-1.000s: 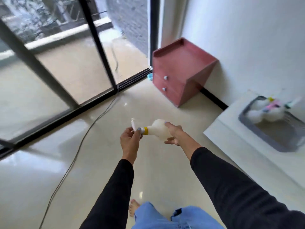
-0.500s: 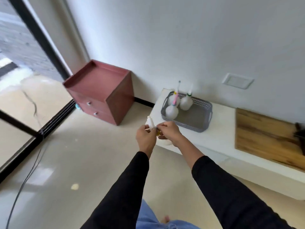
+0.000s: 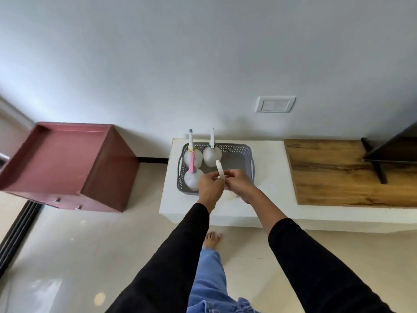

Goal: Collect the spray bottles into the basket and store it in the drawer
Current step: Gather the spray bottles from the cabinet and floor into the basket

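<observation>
1. A plain pale wall with a switch plate (image 3: 275, 104) stands behind a low white tabletop (image 3: 266, 168). Half a second ago that tabletop lay off to the right of the view; now it is square ahead, so the person has walked up to it.

2. The spray bottle (image 3: 222, 177) has come along: a second ago it was held out over the open floor, and now it hangs over the near edge of the tabletop, its white nozzle pointing up over the basket's near rim and its round body mostly hidden below the hands.

3. The left hand (image 3: 208, 188) has its fingers curled round the bottle's neck from the left; the right hand (image 3: 239, 185) pinches the same neck from the right.

4. The grey basket (image 3: 234, 152) sits toward the left end of the tabletop and holds three bottles (image 3: 212, 154) upright in its left half. The right half is free, directly beyond the held bottle.

5. In my judgement this bottle is about to go in. Carrying the basket to a drawer comes after.

6. The red drawer cabinet (image 3: 67, 163) stands on the floor just left of the tabletop, drawers closed. A wooden slab (image 3: 338, 172) covers the right part of the tabletop.
</observation>
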